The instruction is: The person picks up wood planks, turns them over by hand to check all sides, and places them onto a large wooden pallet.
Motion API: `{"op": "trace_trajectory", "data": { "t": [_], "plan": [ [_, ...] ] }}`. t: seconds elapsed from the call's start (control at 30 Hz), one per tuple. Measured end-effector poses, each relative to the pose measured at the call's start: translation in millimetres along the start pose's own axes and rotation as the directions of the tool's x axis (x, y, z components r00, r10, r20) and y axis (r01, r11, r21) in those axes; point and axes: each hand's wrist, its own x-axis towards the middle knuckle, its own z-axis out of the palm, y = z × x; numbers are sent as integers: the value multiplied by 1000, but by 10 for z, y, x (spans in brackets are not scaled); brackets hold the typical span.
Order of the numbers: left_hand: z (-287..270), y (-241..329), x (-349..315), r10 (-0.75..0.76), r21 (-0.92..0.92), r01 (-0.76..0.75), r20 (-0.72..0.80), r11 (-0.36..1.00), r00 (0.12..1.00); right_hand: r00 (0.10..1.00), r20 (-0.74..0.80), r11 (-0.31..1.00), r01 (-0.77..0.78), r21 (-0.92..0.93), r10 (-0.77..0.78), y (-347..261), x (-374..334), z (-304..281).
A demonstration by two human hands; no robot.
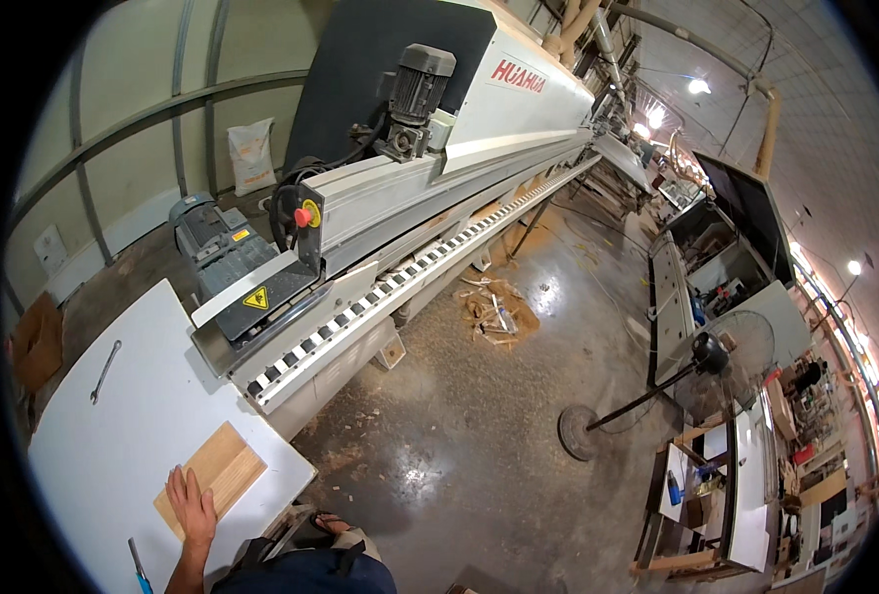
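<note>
Left grip (pixel 194 505) is laid flat, fingers slightly apart, on the wooden board (pixel 232 465) | board is carried by the white surface (pixel 83 445), directly under the grip | wrench (pixel 105 372) (bare metal) is placed beyond it, leftward | blue-handled tool (pixel 141 568) is seen nearer, left | long machine (pixel 385 200) is stationed beyond, rightward

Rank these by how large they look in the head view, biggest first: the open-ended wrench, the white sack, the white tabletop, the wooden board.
1. White tabletop
2. Wooden board, partly covered by the left hand
3. White sack, farther off, so its real size is unsure
4. Open-ended wrench
</note>
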Motion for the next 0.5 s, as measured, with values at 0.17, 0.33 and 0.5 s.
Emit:
{"op": "trace_trajectory", "data": {
  "t": [0.17, 0.33, 0.5],
  "plan": [
    [-87, 79, 38, -12, -18, 13, 7, 1000, 1000, 1000, 6, 1000, -5, -13, 5, 2, 5, 7],
    [-107, 106, 23, 1, -17, -1, -7, 1000, 1000, 1000, 13, 999, -16, -27, 16, 14, 6, -7],
    [-76, 91, 34, 43, 0, -43, -31, 999, 999, 1000, 11, 999, -24, -30, 25, 59, 4, -52]
  ]
}}
